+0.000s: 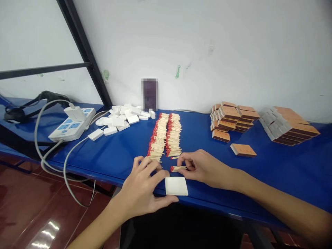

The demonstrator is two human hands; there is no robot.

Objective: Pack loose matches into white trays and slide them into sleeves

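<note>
My right hand (201, 167) pinches a small bundle of red-tipped matches (177, 168) just above the blue table (272, 166). My left hand (141, 188) rests next to it, fingers curled over the near end of the left match row, thumb touching an empty white tray (176, 186) at the table's front edge. Two long rows of matches (166, 135) lie side by side behind the hands.
A heap of white inner trays (121, 119) lies back left, beside a white power strip (71, 124) with grey cables. Orange matchbox sleeves (232, 119) are stacked back right, one single sleeve (243, 149) lies flat, and another stack (287, 126) sits far right. Black frame bars stand left.
</note>
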